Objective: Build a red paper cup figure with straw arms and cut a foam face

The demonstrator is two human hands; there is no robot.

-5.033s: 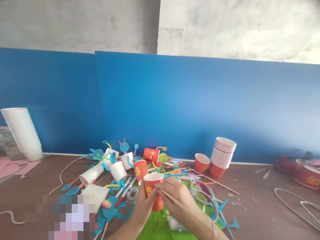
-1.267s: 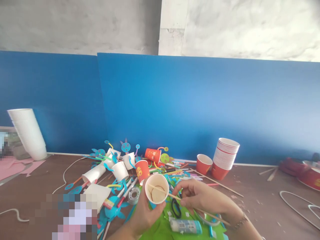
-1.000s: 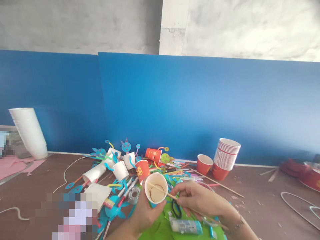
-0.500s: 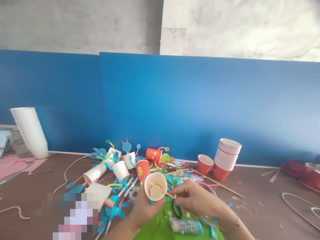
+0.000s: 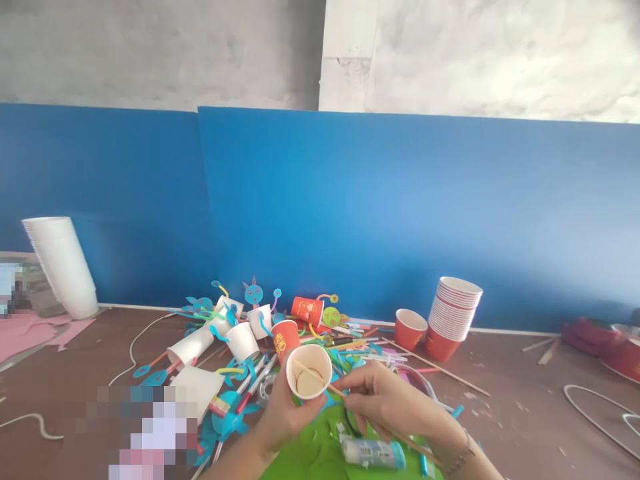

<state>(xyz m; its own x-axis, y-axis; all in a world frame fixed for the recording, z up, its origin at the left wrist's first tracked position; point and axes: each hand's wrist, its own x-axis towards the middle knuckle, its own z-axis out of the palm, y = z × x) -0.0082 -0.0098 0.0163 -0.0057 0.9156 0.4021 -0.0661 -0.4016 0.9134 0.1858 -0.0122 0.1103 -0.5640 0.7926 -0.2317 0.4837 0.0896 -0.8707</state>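
Observation:
My left hand (image 5: 280, 417) is wrapped round a red paper cup (image 5: 309, 371), tilted so its white inside faces me. A thin wooden stick (image 5: 320, 381) runs through the cup's wall and across its inside. My right hand (image 5: 387, 403) pinches that stick just right of the cup, and the rest of the stick trails down to the lower right. Both hands hover over a green paper sheet (image 5: 310, 457) at the table's front.
A glue bottle (image 5: 373, 453) lies on the green sheet. Behind are decorated white cups (image 5: 240, 340), straws and a tape roll. A stack of red cups (image 5: 450, 313) and a single red cup (image 5: 410, 328) stand right, a white cup stack (image 5: 63, 267) left, white wire (image 5: 595, 413) far right.
Five seconds ago the cup stood upright between both hands; since then it has been tilted with its mouth toward me and the stick through it. In the last second the hands barely shifted.

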